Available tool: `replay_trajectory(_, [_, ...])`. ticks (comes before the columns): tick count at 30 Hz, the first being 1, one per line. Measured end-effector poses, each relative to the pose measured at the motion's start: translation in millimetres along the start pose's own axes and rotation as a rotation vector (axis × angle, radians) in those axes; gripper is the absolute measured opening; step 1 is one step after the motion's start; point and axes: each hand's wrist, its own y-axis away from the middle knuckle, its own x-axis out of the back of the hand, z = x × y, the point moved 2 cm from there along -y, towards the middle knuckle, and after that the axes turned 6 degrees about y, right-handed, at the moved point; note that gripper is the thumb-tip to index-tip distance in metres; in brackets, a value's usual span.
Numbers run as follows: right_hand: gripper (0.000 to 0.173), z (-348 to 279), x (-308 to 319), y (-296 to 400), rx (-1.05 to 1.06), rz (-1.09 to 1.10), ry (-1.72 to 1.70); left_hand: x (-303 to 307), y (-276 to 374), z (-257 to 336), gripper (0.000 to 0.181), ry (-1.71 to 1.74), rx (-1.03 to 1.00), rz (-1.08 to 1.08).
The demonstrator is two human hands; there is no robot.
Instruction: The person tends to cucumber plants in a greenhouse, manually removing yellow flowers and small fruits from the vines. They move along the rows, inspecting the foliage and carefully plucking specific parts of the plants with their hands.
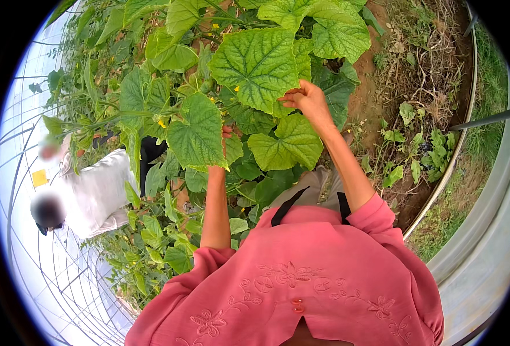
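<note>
Broad cucumber leaves spread before me on tall vines. My right hand (308, 102) is at the right edge of a large cucumber leaf (255, 69), its thumb and fingers pinched together on the margin. My left hand (226, 132) reaches in among the foliage; a nearer leaf (196, 132) covers most of it, so only some fingertips show and its grip is hidden. Below my right hand hangs another lobed leaf (286, 145). Small yellow flowers (162, 123) dot the stems to the left.
At left, a person in a white shirt (103, 190) stands among the vines, with another person (49, 151) partly hidden beyond. Greenhouse film and frame bars (34, 142) curve along the left. To the right lie bare soil (365, 99), dry stems (428, 73) and a sloping metal pole (486, 119).
</note>
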Motion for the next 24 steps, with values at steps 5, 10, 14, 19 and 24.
replay_trajectory(5, [0.034, 67.5, -26.0, -52.6, 0.568, 0.085, 0.687, -29.3, 13.2, 43.8, 0.031, 0.060, 0.040, 0.018])
replay_trajectory(10, [0.032, 82.6, -32.6, -84.9, 0.609, 0.169, 0.916, -10.2, 8.1, 18.0, 0.028, 0.042, 0.087, 0.052])
replay_trajectory(14, [0.030, 93.1, -34.5, -75.1, 0.517, 0.115, 0.942, -12.0, 23.3, 44.7, 0.031, -0.097, 0.055, 0.093])
replay_trajectory(19, [0.027, 105.6, -38.5, -45.3, 0.390, 0.006, 0.945, -20.1, 23.6, 49.5, 0.026, -0.140, 0.039, 0.125])
replay_trajectory(24, [0.025, 89.0, -34.4, -38.5, 0.343, 0.098, 1.060, 14.3, 1.5, 9.3, 0.029, -0.124, 0.082, 0.101])
